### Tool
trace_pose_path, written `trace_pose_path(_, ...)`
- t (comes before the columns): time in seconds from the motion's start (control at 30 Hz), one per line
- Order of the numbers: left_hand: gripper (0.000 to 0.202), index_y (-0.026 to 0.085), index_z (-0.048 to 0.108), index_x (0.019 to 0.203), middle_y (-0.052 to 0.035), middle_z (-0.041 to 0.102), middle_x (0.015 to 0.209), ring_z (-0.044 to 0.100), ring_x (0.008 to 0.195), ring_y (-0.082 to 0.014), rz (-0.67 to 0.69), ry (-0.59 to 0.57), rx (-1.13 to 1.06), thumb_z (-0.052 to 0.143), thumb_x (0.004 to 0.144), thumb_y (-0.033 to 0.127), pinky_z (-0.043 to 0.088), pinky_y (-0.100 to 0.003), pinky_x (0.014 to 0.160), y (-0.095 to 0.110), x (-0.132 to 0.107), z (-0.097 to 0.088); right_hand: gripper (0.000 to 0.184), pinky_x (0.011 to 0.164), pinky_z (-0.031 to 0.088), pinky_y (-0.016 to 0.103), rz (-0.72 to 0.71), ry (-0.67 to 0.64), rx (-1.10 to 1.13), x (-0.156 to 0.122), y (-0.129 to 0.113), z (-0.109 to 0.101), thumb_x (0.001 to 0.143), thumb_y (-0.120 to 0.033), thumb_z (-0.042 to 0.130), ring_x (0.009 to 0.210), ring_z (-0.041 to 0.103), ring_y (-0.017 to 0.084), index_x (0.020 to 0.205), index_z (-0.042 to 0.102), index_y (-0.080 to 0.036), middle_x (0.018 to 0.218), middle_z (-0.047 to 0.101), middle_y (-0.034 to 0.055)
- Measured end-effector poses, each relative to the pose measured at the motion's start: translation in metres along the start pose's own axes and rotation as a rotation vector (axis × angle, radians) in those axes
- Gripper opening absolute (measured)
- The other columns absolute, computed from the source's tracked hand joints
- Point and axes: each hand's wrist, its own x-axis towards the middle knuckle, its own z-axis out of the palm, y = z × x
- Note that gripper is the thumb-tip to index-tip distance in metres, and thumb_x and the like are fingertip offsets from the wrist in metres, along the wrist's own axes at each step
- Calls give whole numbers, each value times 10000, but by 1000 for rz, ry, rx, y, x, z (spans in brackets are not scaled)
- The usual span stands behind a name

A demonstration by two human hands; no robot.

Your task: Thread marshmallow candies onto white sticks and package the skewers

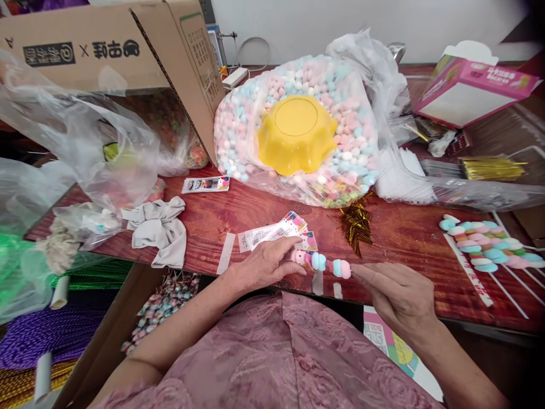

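Observation:
My right hand point(400, 292) is closed on the stick end of a marshmallow skewer point(318, 262), held level over the table's front edge. Pink, white and blue marshmallows and smaller pieces are threaded along it. My left hand point(266, 264) pinches a printed clear bag point(301, 258) at the skewer's far end; the bag appears to be around that end, partly hidden by the fingers. Just beyond the left hand lie flat printed bags point(272, 232), fanned out. Gold twist ties point(356, 227) sit in a loose bundle behind the skewer.
A big bag of marshmallows point(238, 125) bears an upturned yellow bowl point(298, 133). Finished-looking skewers point(485, 244) lie at right, near a pink box point(477, 91). At left are a cardboard box point(179, 68), a grey cloth point(159, 230) and a carton of wrapped sweets point(162, 307).

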Motion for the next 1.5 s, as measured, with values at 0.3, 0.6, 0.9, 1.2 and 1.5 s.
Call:
trace_pose_path(0.3, 293, 179, 630, 963, 8, 668, 857, 610, 789, -155, -121, -112, -218, 729, 817, 412, 431, -240, 712, 16, 3, 8, 316, 632, 386, 301, -128, 14, -173, 0, -6, -3, 865, -65, 540, 683, 578, 148, 1123, 646, -212, 868, 729, 34)
trace_pose_path(0.6, 314, 207, 656, 1048, -16, 686, 892, 630, 811, -179, -56, -221, -201, 735, 815, 401, 447, -272, 727, 23, 4, 5, 270, 584, 340, 326, -198, -88, -199, 11, -13, -8, 878, -64, 465, 624, 555, 146, 998, 665, -201, 786, 689, 28)
trace_pose_path(0.9, 357, 182, 651, 969, 39, 628, 765, 568, 720, -131, -194, -299, -353, 787, 747, 425, 413, -225, 642, 24, 9, 6, 235, 586, 347, 333, -333, -137, -143, 13, -18, -11, 898, -111, 537, 638, 548, 141, 1053, 647, -248, 823, 701, 7)
trace_pose_path(1.2, 377, 177, 610, 794, 23, 570, 712, 520, 641, -133, -200, -353, -205, 772, 722, 509, 362, -236, 544, 31, 9, 12, 202, 601, 271, 328, -369, -129, -151, 27, -24, -4, 933, -110, 473, 620, 494, 139, 1036, 635, -175, 736, 640, 15)
trace_pose_path(1.5, 197, 210, 574, 934, -25, 649, 857, 637, 773, -217, -89, -324, 4, 704, 810, 290, 418, -282, 606, 38, 7, 7, 190, 525, 179, 314, -214, -501, -98, 53, -24, 2, 791, -41, 538, 564, 536, 135, 848, 650, -183, 770, 693, 24)
